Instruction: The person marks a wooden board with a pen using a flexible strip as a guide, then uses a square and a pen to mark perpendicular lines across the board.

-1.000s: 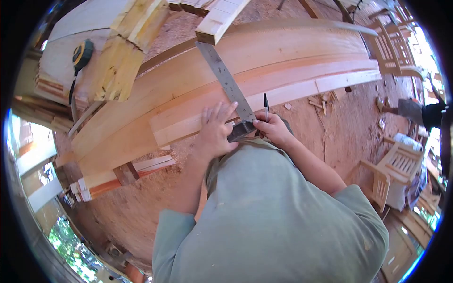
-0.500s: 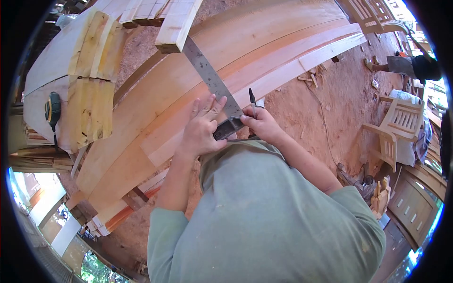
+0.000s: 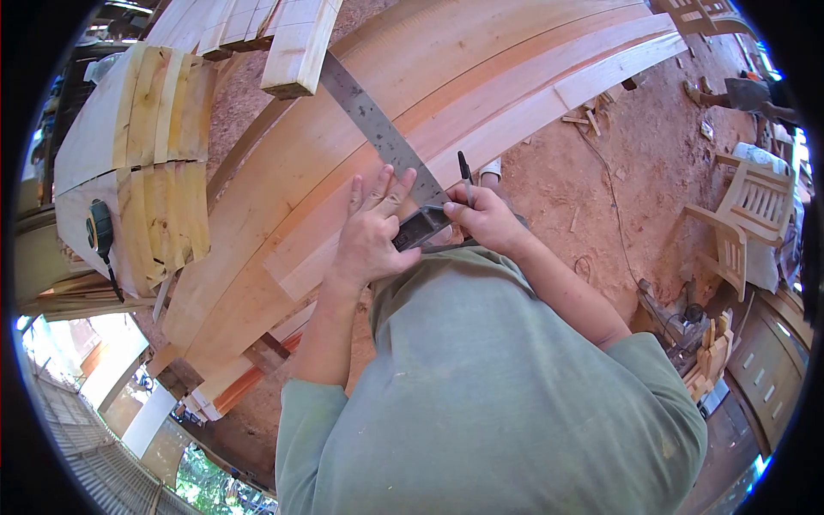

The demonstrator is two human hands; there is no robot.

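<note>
A try square with a wide steel blade (image 3: 378,129) and a dark stock (image 3: 419,228) lies across pale wooden boards (image 3: 318,184). My left hand (image 3: 373,227) rests on the boards with fingers spread, its thumb beside the stock. At the other end of the stock, my right hand (image 3: 489,223) is closed, thumb against the square. A black-capped pen (image 3: 465,176) stands upright between its fingers. The blade's far end reaches the end of a thick timber piece (image 3: 292,73). Part of the stock is hidden by my left hand and shirt.
A green tape measure (image 3: 99,227) lies on stacked timber (image 3: 163,197) at left. Wooden chairs (image 3: 738,210) stand at right, near a cable (image 3: 614,189) on the reddish ground. Another person's leg (image 3: 699,94) shows at upper right. Wood offcuts (image 3: 592,120) are scattered beyond the boards.
The whole view has shifted slightly as my head moved. Both hands keep nearly the same places on the square and boards, and the pen stays in my right hand.
</note>
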